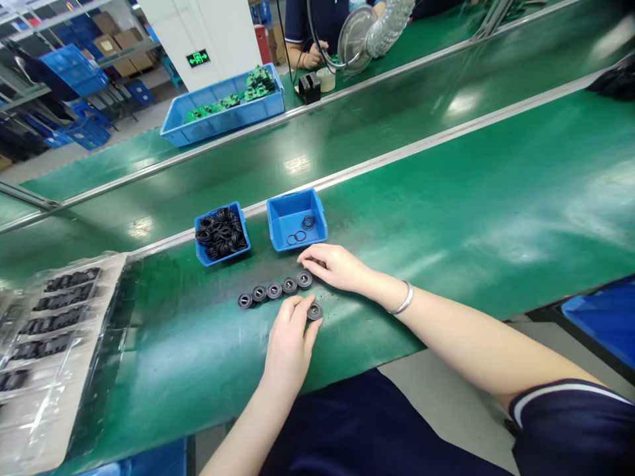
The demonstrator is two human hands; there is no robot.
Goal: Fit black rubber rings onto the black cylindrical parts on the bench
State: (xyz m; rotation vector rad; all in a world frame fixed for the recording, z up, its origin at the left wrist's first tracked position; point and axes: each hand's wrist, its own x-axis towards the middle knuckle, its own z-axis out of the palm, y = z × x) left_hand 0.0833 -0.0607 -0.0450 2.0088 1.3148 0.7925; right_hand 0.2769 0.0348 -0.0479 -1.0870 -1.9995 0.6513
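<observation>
My left hand (288, 340) pinches a small round black part (314, 311) with a hollow centre between thumb and fingers, just above the green table. Several similar round black parts (274, 290) stand in a slanting row beyond it. At the right end of that row is my right hand (335, 266), fingers curled and drawn together beside the last part (304, 279); what they hold, if anything, is hidden. A blue bin (297, 203) behind my right hand has a few thin black rings (307, 223) in it. Another blue bin (200, 254) is heaped with black rings (222, 231).
At the left lies a clear plastic tray (84, 370) with rows of black parts. Metal rails (397, 149) cross the green table (188, 370). Beyond them are a blue crate (178, 135) of green circuit boards, a co-worker's hand (315, 56) and a duct hose (389, 30).
</observation>
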